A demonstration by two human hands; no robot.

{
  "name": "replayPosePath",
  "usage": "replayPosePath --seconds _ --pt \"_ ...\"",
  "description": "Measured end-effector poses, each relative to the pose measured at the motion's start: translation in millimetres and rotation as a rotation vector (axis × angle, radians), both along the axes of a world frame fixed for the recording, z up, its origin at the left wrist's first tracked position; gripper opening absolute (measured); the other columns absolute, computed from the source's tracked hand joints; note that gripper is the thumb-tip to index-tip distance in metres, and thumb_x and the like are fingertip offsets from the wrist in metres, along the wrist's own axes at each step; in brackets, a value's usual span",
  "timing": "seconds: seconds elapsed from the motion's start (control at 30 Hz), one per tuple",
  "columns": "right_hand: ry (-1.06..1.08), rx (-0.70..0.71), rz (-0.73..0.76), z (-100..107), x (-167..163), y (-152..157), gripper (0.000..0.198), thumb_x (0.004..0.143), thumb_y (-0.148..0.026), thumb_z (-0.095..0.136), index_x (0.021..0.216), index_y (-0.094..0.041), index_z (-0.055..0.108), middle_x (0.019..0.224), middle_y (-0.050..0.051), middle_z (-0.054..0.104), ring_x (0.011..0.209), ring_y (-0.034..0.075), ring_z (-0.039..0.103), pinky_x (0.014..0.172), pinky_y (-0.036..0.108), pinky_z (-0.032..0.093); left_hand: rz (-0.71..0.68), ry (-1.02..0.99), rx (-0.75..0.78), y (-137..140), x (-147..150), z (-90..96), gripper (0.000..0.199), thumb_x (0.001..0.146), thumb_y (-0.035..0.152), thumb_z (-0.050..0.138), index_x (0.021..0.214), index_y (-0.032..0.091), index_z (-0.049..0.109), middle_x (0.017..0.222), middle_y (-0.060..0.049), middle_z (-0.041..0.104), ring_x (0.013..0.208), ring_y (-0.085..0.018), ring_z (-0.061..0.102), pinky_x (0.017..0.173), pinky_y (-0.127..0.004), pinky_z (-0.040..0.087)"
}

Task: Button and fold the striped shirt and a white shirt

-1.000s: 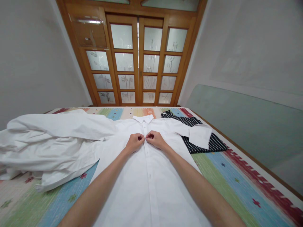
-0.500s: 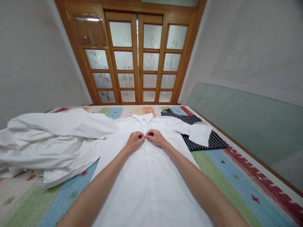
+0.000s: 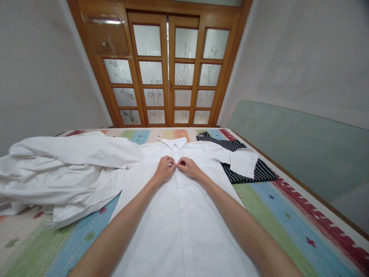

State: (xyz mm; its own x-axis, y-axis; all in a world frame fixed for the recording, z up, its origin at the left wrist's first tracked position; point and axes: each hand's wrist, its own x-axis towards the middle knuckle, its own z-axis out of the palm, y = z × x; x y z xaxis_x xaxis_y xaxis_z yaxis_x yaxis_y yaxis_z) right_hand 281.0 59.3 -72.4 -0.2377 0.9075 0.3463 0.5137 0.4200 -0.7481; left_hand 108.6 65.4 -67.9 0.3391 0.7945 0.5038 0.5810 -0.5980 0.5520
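Observation:
A white button-up shirt (image 3: 164,231) lies flat, front up, with its collar pointing away from me and its sleeves out to the sides. Both hands meet on its front placket, a little below the collar. My left hand (image 3: 165,168) pinches the placket edge between thumb and fingers. Right beside it, my right hand (image 3: 188,167) pinches the same spot from the other side, the fingertips almost touching. The button between them is too small and covered to make out. Farther down the placket a buttonhole or button shows faintly.
Crumpled white cloth (image 3: 63,184) lies to the left, partly against the shirt. Under the right sleeve is a folded black-and-white striped garment (image 3: 245,179). All rest on a colourful striped bedcover (image 3: 288,215). A pale green board (image 3: 294,130) leans along the right wall; wooden glazed doors (image 3: 170,88) stand beyond.
My left hand's fingers have lifted and loosened slightly at the placket. My right hand stays almost where it was, and the shirt has not moved.

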Motion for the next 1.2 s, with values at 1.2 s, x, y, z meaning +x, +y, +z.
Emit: replayPosePath --seconds 1.2 --pt "-0.532 0.36 -0.124 4 -11 -23 0.01 0.086 -0.017 0.056 0.089 -0.016 0.065 0.092 0.01 0.062 0.091 0.023 0.054 0.085 0.035 0.044 0.04 0.431 0.08 -14 -2 -1.2 0.037 0.089 0.01 0.041 0.12 0.019 0.058 0.124 -0.012 0.065 0.124 -0.025 0.053 0.102 -0.042 0.042"
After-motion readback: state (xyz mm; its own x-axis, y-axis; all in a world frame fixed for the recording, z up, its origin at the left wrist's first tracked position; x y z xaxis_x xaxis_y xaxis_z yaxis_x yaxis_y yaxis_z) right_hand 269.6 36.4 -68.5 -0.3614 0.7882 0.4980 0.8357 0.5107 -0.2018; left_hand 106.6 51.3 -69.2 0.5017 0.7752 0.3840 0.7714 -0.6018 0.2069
